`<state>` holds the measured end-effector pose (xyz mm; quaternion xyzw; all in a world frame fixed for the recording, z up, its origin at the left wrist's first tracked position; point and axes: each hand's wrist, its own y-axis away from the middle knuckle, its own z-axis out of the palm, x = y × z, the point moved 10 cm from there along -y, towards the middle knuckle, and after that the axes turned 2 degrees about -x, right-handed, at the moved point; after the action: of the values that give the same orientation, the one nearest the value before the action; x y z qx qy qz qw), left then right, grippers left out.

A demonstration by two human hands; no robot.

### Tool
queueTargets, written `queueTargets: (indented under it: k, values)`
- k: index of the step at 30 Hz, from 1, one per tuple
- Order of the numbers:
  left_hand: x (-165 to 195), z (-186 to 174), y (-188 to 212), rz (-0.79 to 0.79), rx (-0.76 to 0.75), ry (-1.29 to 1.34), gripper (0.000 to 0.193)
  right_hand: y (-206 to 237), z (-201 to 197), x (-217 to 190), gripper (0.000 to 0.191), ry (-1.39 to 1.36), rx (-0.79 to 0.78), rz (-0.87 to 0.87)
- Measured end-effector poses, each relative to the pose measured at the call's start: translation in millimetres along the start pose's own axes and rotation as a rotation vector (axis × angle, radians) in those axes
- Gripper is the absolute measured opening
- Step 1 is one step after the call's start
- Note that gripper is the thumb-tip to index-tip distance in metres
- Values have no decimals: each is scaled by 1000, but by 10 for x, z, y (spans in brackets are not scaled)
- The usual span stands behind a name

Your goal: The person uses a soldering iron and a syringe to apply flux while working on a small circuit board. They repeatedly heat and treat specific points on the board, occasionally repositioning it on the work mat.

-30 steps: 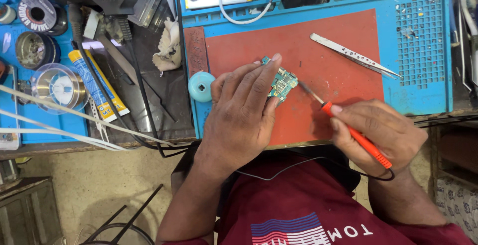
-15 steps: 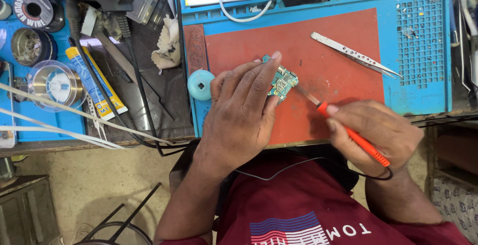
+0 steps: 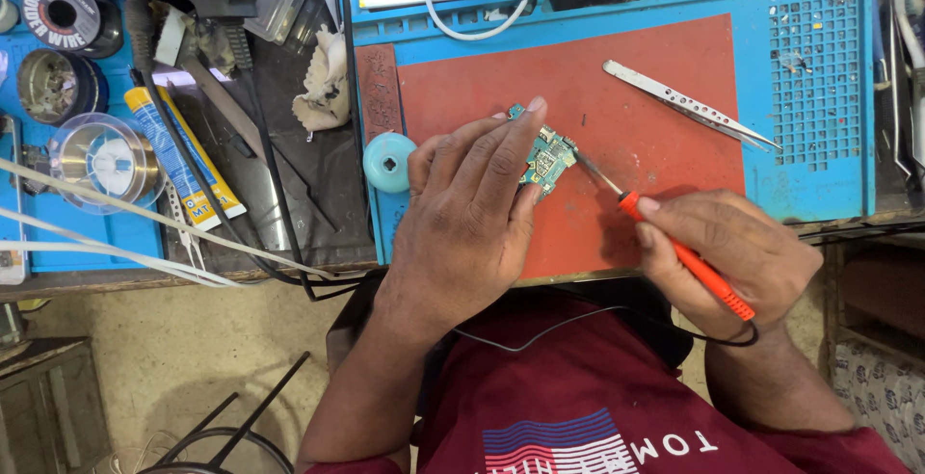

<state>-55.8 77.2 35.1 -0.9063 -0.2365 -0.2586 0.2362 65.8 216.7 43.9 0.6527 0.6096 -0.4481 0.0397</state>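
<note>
My left hand (image 3: pixel 472 214) presses a small green circuit board (image 3: pixel 549 156) flat against the red mat (image 3: pixel 655 69), fingers spread over its left part. My right hand (image 3: pixel 732 252) grips an orange-handled soldering iron (image 3: pixel 686 260) like a pen. Its metal tip touches the board's right edge. A thin black cord runs from the iron's handle across my lap.
Metal tweezers (image 3: pixel 689 103) lie on the mat's upper right. A light blue round spool (image 3: pixel 388 162) sits at the mat's left edge. Left of the blue work mat (image 3: pixel 819 98) are solder wire reels (image 3: pixel 60 12), a yellow tube (image 3: pixel 183 151) and cables.
The right hand and the iron shifted slightly; the tip stays at the board's right edge. The left hand keeps holding the board in place.
</note>
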Motion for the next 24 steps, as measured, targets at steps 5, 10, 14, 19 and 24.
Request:
queueTargets:
  k: [5, 10, 14, 19, 24]
  values:
    - [-3, 10, 0, 0, 2, -8, 69, -23, 43, -46, 20, -7, -50, -30]
    - [-4, -4, -2, 5, 3, -8, 69, -56, 15, -29, 19, -44, -31, 22]
    - [-3, 3, 3, -2, 2, -2, 69, 9, -14, 42, 18, -7, 19, 18]
    - [-20, 3, 9, -8, 2, -2, 69, 153, 6, 158, 18, -35, 13, 8]
    - [83, -59, 13, 75, 4, 22, 63, 292, -146, 320, 14, -64, 175, 149]
